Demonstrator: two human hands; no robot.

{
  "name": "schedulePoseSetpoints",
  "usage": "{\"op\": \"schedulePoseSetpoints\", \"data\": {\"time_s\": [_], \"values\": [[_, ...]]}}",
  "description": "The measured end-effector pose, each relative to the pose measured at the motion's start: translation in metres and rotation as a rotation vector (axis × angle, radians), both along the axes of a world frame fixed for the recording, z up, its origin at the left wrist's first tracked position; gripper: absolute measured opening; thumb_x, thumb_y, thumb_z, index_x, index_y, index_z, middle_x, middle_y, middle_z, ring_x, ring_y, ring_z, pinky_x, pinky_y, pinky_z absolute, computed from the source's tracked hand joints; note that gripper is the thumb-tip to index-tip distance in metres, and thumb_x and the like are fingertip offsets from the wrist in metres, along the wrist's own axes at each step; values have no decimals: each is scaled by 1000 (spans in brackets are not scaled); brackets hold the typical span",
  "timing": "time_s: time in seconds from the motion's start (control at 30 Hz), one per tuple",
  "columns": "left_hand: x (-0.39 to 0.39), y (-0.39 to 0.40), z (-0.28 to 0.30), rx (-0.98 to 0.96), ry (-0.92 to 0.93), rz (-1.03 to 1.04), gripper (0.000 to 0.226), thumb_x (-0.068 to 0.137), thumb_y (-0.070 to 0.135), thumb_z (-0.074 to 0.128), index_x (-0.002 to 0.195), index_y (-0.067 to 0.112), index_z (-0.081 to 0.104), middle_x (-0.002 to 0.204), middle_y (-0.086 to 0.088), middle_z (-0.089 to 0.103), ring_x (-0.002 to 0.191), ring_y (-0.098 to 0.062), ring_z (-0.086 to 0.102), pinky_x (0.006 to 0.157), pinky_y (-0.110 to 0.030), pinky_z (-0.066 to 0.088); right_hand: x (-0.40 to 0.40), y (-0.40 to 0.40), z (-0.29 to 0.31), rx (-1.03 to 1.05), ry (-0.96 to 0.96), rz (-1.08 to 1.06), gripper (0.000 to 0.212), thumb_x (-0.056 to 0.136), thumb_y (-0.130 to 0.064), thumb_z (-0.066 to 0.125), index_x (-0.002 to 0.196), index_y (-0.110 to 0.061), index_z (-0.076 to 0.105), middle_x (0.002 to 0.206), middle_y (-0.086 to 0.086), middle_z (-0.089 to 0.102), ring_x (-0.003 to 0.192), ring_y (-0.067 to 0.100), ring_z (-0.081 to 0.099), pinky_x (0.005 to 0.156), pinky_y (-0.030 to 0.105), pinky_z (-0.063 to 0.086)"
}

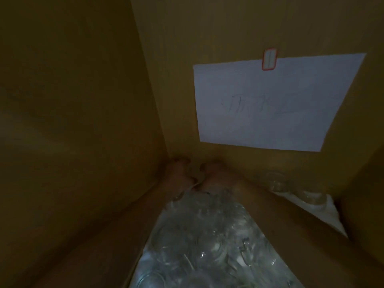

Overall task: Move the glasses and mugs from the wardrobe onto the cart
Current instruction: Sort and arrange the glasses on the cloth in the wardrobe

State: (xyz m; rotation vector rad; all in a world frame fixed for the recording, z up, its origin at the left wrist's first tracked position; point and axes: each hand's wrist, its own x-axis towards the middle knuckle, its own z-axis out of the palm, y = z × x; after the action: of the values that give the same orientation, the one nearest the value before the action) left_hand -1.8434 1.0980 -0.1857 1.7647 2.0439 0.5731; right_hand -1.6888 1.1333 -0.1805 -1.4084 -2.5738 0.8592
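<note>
Both hands (192,173) deep in wardrobe corner (168,150), glasses (207,235) crowding below; fingers' state indiscernible.

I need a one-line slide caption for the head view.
Both hands reach to the back corner of the dim wardrobe, over crowded clear glasses, below a clipped paper sheet.

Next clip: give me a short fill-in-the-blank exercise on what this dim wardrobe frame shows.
1. Both hands, the left hand and the right hand, reach into the back ____ of the wardrobe.
2. The white paper is fixed to the back wall by a strip of tape edged in ____.
3. The glassware on the shelf is ____, not coloured.

Missing words: corner; red; clear
</note>
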Motion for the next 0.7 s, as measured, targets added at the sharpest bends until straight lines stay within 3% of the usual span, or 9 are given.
{"op": "schedulePoseSetpoints", "data": {"time_s": [0.1,0.17,0.23,0.33,0.43,0.5,0.6,0.7], "values": [[2,5,1,5,91,-20,39,97,25,66,133,12,61,139,-12,59,131,-32,53,105,-31,39,-2,3,-4,-46,55,-31,33,99,-32,59,113,-5,72,119,19,69,109,31,64,96,40,49],[1,8,2,-5,102,18,35,94,32,67,127,19,66,134,-9,64,123,-30,59,91,-28,43,0,3,-3,-23,132,-87,34,92,-37,62,100,-6,76,104,16,72,95,29,67,86,41,53],[1,10,2,-23,77,31,36,88,34,74,121,23,69,128,-7,67,117,-29,62,84,-25,42,0,3,-3,0,128,-84,24,89,-23,71,101,-2,74,107,19,70,100,34,66,88,43,53],[1,9,5,-44,51,26,35,87,30,76,120,18,71,127,-10,67,117,-31,62,93,-30,48,4,1,4,7,87,-87,23,75,-19,83,93,-8,74,99,11,70,95,28,67,74,34,54],[2,6,14,11,53,31,30,91,30,72,117,16,71,124,-11,68,116,-31,63,93,-32,49,8,2,16,11,154,-114,21,62,-17,87,76,-8,73,85,8,72,85,25,71,70,39,58],[5,1,24,36,16,28,33,92,33,68,116,11,71,122,-15,68,114,-34,63,92,-34,49,7,3,25,15,173,-135,24,65,-15,86,83,-3,74,87,12,72,87,26,70,78,42,59],[12,-13,46,116,75,17,54,76,50,54,113,16,71,120,-12,68,112,-32,62,90,-31,47,4,1,45,54,55,-193,19,80,-14,79,80,0,65,79,9,59,91,23,63,89,38,52],[13,-24,69,187,133,0,44,77,37,66,117,18,67,118,-14,65,110,-35,62,88,-34,49,7,-4,78,59,15,-216,36,74,-21,85,106,-7,75,105,5,69,101,22,67,91,32,55]]}}
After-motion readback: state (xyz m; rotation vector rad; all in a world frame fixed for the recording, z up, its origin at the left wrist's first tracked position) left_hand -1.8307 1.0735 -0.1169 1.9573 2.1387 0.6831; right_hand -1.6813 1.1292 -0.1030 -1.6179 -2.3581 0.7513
